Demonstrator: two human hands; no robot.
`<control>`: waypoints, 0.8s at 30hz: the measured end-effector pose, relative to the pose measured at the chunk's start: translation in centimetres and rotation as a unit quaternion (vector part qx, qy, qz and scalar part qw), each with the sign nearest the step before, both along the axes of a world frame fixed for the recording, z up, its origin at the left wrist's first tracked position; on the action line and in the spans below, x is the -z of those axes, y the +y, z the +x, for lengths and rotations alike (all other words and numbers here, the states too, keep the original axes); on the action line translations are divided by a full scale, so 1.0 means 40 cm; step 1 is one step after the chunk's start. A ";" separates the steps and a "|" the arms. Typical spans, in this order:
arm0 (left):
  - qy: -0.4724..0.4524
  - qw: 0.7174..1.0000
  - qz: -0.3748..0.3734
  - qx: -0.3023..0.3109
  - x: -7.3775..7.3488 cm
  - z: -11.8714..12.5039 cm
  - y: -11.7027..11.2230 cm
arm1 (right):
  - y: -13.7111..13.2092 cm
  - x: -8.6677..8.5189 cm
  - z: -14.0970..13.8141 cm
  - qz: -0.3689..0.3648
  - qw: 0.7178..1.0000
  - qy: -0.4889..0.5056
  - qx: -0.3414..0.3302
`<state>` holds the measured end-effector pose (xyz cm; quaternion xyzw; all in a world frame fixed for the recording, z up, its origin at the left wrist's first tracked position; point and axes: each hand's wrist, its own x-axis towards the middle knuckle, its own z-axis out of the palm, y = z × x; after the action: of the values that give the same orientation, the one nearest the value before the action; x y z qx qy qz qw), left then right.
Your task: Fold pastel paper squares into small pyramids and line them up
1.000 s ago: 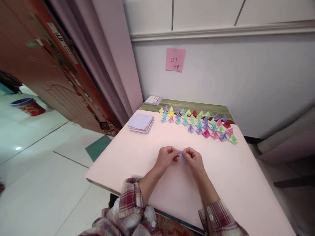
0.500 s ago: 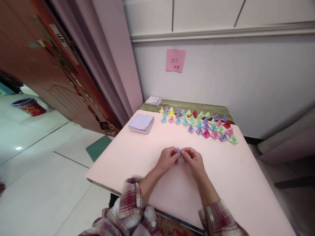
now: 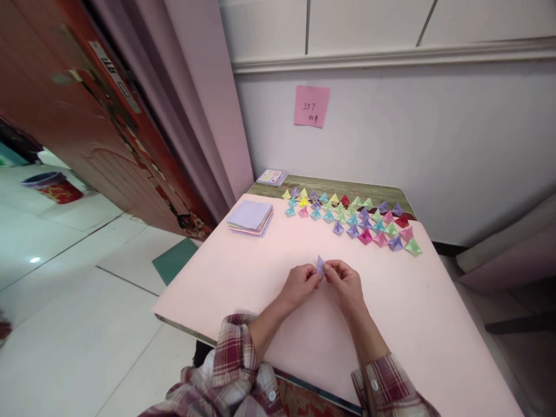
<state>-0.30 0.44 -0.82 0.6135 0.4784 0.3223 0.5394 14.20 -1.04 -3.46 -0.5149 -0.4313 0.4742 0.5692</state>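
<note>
A small folded piece of lavender paper (image 3: 320, 265) stands pointed end up between my hands, above the middle of the table. My left hand (image 3: 300, 284) pinches its lower left side between thumb and fingers. From the other side, my right hand (image 3: 346, 282) grips its right edge, thumb on the face towards me. Fingers cover the lower part of the paper. Beyond my hands, several rows of small folded paper pieces (image 3: 365, 236) in many colours sit on the pink table cover (image 3: 243, 272). A stack of square paper sheets (image 3: 250, 215), lavender on top, lies to the left.
A printed paper packet (image 3: 272, 176) rests at the table's far left corner. A pink note (image 3: 311, 106) is stuck on the wall behind. Left of the table are a red door (image 3: 56, 104), a curtain (image 3: 208, 92) and a red bin (image 3: 54, 188) on the floor.
More of the lavender paper's point shows above my fingers now. My left hand has shifted slightly lower on it. The view has moved a little.
</note>
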 end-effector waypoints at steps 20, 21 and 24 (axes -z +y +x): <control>-0.134 0.979 -0.021 -0.155 -0.019 0.008 0.009 | -0.001 -0.003 -0.005 -0.006 0.998 -0.045 0.049; -0.134 0.978 -0.023 -0.157 -0.017 0.008 0.008 | -0.001 -0.004 -0.006 -0.003 0.998 -0.045 0.047; -0.142 0.977 -0.036 -0.156 -0.014 0.008 0.009 | -0.002 -0.003 -0.006 0.009 0.997 -0.053 0.047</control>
<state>0.03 0.79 -0.26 0.4593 0.4976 0.4689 0.5670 13.96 -1.10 -3.33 -0.5538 -0.4402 0.4155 0.5717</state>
